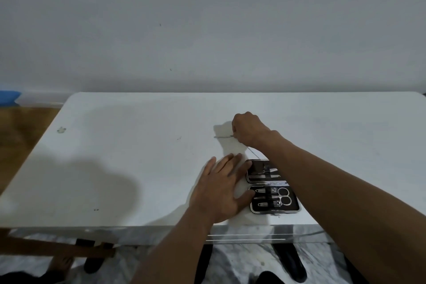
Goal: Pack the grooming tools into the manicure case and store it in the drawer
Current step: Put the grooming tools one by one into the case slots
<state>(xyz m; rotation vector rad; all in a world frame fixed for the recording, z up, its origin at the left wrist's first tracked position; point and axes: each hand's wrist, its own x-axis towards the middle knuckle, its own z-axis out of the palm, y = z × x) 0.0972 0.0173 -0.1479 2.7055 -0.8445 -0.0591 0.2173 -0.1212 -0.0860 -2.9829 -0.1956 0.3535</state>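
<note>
The black manicure case lies open on the white table, near its front edge. Scissors, clippers and several thin tools sit under its straps. My left hand rests flat on the table, fingers spread, touching the case's left edge. Farther back, my right hand is closed over a thin metal tool that lies on the table, its tip sticking out to the left. A second thin metal tool lies between that hand and the case, partly hidden by my right forearm.
A plain wall stands behind the table. Wooden floor and a blue object show at the far left. Below the front edge are a wooden frame and dark table legs. A small mark sits on the table's left side.
</note>
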